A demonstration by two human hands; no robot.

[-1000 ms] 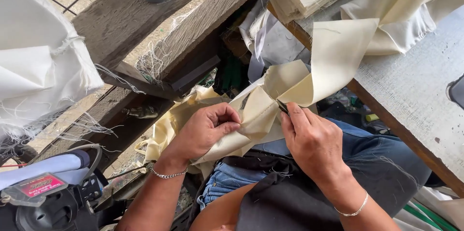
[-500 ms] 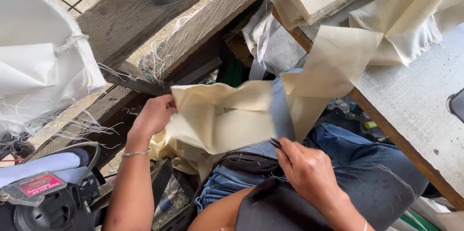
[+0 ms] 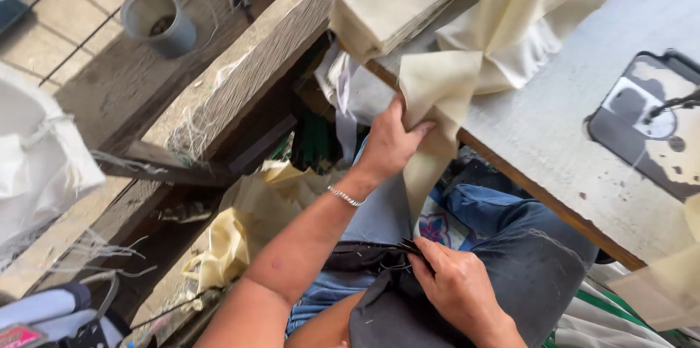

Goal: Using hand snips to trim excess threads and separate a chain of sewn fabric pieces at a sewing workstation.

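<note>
The left hand [image 3: 390,145] is gripping a cream fabric strip [image 3: 430,111] hanging over the table [image 3: 554,129] edge. The right hand [image 3: 456,286] is resting in the lap, its grip closed on small dark scissors [image 3: 410,249].

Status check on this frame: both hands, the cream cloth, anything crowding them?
Left hand grips cream cloth strip at table edge. Right hand in lap, pinching small dark tool. Nothing between them.

Tiled floor [image 3: 51,20], grey worktable [image 3: 554,129]
</note>
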